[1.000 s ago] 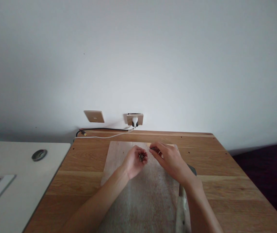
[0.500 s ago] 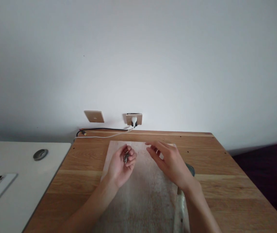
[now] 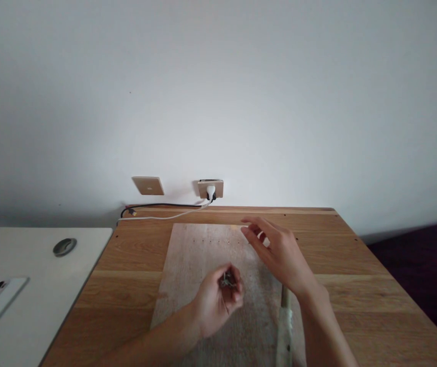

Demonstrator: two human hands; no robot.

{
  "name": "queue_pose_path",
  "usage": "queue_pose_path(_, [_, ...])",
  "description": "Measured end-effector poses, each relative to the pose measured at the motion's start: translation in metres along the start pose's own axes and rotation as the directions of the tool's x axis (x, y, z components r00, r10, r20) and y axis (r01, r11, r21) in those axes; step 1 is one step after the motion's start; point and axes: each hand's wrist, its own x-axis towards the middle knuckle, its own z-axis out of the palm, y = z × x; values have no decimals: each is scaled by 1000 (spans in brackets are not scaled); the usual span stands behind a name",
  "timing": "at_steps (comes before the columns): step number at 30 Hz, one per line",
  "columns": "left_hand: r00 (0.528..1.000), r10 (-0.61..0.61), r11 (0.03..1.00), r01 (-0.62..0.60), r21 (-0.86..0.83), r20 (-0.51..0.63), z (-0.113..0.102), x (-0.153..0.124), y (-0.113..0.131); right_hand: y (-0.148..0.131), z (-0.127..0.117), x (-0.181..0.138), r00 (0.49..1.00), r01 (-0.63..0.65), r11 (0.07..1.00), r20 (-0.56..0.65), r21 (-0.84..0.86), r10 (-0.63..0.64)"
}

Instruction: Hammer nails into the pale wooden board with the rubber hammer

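My left hand [image 3: 218,300] is curled, palm up, around a small bunch of grey metal nails [image 3: 228,279] above the lower middle of a pale wooden board [image 3: 187,265]. Over the board's far right part hovers my right hand [image 3: 275,250], its thumb and index finger stretched to the left with a small gap between their tips. No object can be made out there. A row of small dark nail-like points [image 3: 210,241] runs across the far part of the board. Under my right forearm lies a hammer [image 3: 285,326], handle toward me, its head hidden by my hand.
The board lies on a wooden table [image 3: 356,295] against a white wall. A plug [image 3: 210,191] sits in a wall socket, with black and white cables [image 3: 164,217] along the table's back edge. At left is a white table [image 3: 19,326] bearing a round grey disc [image 3: 65,246].
My left hand has moved right and toward me with the nails, uncovering more of the dotted row. My right hand has shifted slightly to the right.
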Motion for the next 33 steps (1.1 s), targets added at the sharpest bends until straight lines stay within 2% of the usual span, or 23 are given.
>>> queue_pose_path(2, [994, -99, 994, 101, 51, -36, -6, 5, -12, 0, 0, 0, 1000, -2, 1000, 1, -12, 2])
queue_pose_path(3, [993, -105, 993, 108, 53, -49, -8, 8, -15, 0, 0, 1, 1000, -1, 1000, -1, -15, 1])
queue_pose_path(7, [996, 69, 997, -67, 30, -65, -5, 16, -8, 0, -2, 0, 1000, 7, 1000, -17, -1, -7])
queue_pose_path(13, [961, 271, 945, -257, 205, -47, 4, 17, 16, 3, -3, -1, 999, 18, 1000, -34, 10, -17])
queue_pose_path(22, [887, 449, 775, -446, 448, 108, -13, 13, 7, 2, -3, -1, 1000, 10, 1000, -16, 8, -10])
queue_pose_path(27, [853, 468, 617, -502, 606, 229, -28, 7, 2, 2, -4, -1, 1000, 27, 1000, -16, 12, -26])
queue_pose_path(33, [845, 390, 292, -491, 821, 366, -31, -19, 3, 4, -4, -3, 999, 36, 999, -18, 13, -36])
